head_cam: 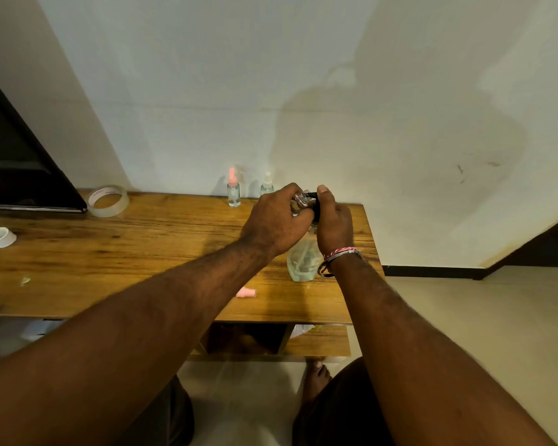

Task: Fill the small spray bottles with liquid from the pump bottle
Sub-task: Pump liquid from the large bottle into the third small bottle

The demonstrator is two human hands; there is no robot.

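- Left hand (276, 220) was curled round a small clear spray bottle (300, 201), holding it raised and tilted at the pump head; bottle mostly hidden by the fingers, fill level not readable
- Right hand (332, 220) gripped the black pump head (315, 206) of the pump bottle (302, 262), thumb up on top; fingers wrapped round the neck; thread bands and a bangle (339, 257) on that wrist
- Pump bottle stood upright on the bench (110, 252) near its right edge, clear body with clear liquid in the lower part; small bottle's mouth sat just beside the pump nozzle; could not tell if they touched
- Two more small spray bottles stood upright at the back of the bench against the wall (303, 91); one with a pink cap (233, 189), one with a clear cap (267, 183), partly hidden behind the left hand; both showed clear liquid inside
- Loose pink cap (246, 293) lay on its side on the bench near the front edge, well apart from the pump bottle
- Clear tape roll (108, 201) lay at the back left of the bench; white tape roll (0, 237) at the far left; dark screen (20, 162) leaned behind them
- Lower shelf (316, 344) showed under the bench; bare foot (316, 378) on the floor (464, 317) below
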